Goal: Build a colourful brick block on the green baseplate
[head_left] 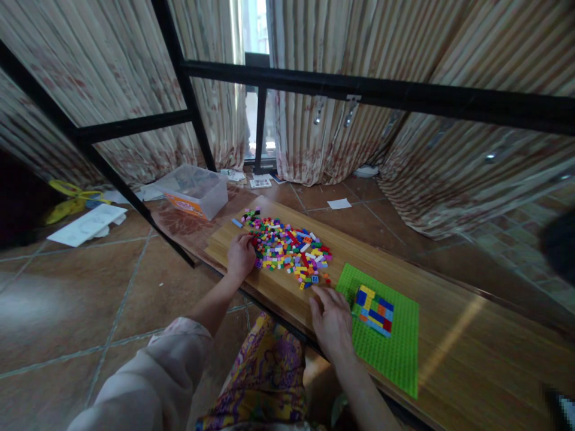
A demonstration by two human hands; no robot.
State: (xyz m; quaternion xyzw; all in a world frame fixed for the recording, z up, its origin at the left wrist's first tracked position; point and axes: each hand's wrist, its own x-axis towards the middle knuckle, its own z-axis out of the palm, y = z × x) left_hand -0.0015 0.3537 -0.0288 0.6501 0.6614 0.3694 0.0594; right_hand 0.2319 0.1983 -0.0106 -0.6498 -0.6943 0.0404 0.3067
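A heap of small multicoloured toy bricks [291, 245] is spread over the wooden board. My left hand [241, 256] is at the heap's left edge, fingers curled together and touching bricks; whatever they pinch is hidden. Just left of the green baseplate [404, 359], my right hand [332, 320] rests low over the wood. Its thumb stands apart from the loosely bent fingers, and nothing shows in it. On the baseplate's upper part sits a block of joined bricks [375, 311] in blue, yellow, orange and red. One light blue brick [236, 223] lies apart, beyond my left hand.
The wooden board [458, 341] runs on to the right. A clear plastic box [211, 194] with an orange label stands past its far left end. Black metal bars [341, 81] cross in front of striped curtains [323, 36]. Papers [339, 204] lie on the tiled floor.
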